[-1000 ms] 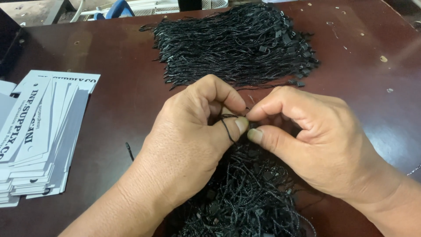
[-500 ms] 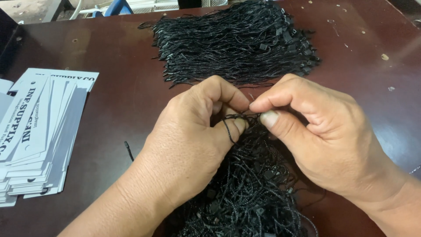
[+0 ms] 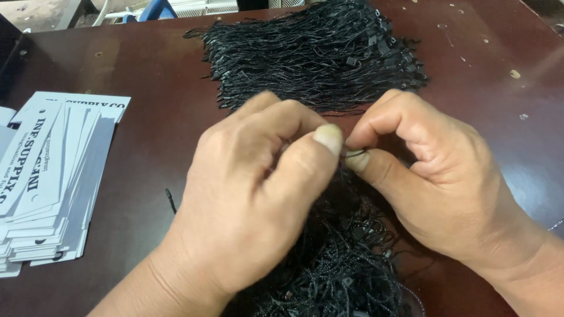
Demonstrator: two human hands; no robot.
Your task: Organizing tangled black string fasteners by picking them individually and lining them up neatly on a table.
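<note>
You are working over a dark reddish-brown table [image 3: 147, 123] that fills nearly the whole view; its top is scuffed and dotted with pale specks toward 1 and 2 o'clock. At 11 to 12 o'clock, past the far edge, a strip of pale floor and a blue object [image 3: 157, 8] show, too cropped to identify.

At 12 o'clock lies a broad, neat bundle of black strings [image 3: 305, 56] with small black clasps along its right side. A second, tangled heap of black strings [image 3: 346, 258] spreads from the centre down to 6 o'clock, partly under your wrists.

At 9 o'clock sits a fanned stack of white printed paper tags [image 3: 53, 182], well apart from both heaps.

Your left hand [image 3: 258, 194] is curled closed, thumb pressed to the fingers just left of centre. Your right hand [image 3: 429, 176] is also closed, thumb and forefinger pinching a single black string [image 3: 356, 154] right where the two thumbs meet, just above the tangled heap.

At 8 o'clock one stray black clasp piece [image 3: 171, 201] lies alone on the table.
</note>
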